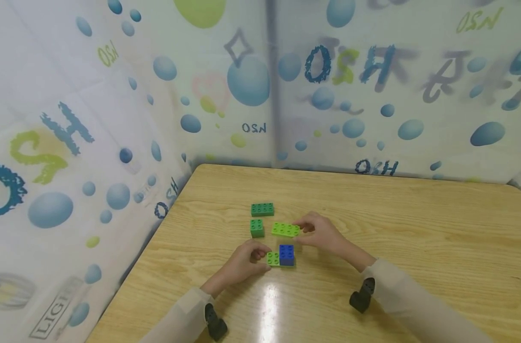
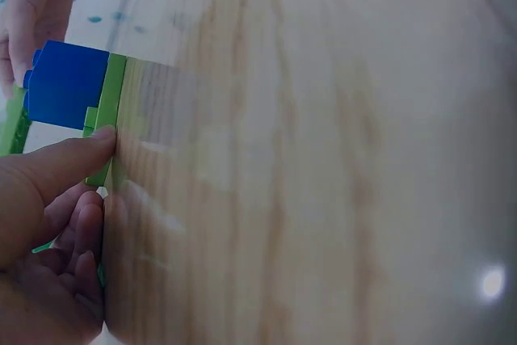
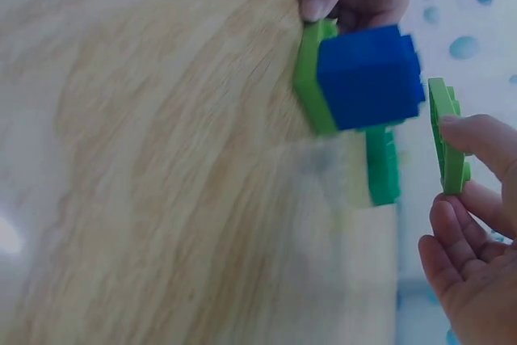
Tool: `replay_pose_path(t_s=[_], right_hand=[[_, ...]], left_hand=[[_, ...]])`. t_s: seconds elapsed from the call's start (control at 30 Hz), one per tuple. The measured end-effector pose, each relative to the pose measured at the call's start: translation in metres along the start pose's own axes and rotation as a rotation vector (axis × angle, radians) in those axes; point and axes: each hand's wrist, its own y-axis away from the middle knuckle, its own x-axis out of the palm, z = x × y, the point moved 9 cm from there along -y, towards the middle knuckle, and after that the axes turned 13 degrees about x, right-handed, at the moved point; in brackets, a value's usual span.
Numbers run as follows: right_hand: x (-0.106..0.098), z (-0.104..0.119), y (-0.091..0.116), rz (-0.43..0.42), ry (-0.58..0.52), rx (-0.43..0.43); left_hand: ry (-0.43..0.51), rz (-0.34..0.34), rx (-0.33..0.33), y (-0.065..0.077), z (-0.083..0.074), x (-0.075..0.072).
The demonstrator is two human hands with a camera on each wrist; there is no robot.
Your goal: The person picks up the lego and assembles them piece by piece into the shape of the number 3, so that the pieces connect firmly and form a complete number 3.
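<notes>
My left hand (image 1: pixel 245 262) pinches the left end of a flat light-green brick (image 1: pixel 273 258) lying on the table. On that brick's right half stands a blue brick (image 1: pixel 286 255). In the right wrist view, my right hand (image 3: pixel 477 224) pinches a second flat lime-green brick (image 3: pixel 448 136) between thumb and fingers. The head view places this lime brick just behind the blue one, and the right wrist view shows it raised off the table. Two darker green bricks lie behind my left hand: a square one (image 1: pixel 256 228) and a longer one (image 1: pixel 262 209).
The wooden table (image 1: pixel 393 228) extends far to the right of my hands. A patterned curtain or sheet (image 1: pixel 329 119) hangs along its back and left sides. A dark wrist camera (image 1: pixel 362 295) sits on my right sleeve, another (image 1: pixel 215 323) on the left.
</notes>
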Motion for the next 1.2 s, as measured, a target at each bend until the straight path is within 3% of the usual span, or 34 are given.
replay_pose_path(t_s=[0.37,1.2], right_hand=[[0.012,0.025,0.017,0.086,-0.015,-0.064],[0.027,0.02,0.026,0.103,0.024,-0.112]], left_hand=[[0.0,-0.002,-0.007,0.0,0.001,0.0],[-0.007,-0.007,-0.033,0.001,0.001,-0.002]])
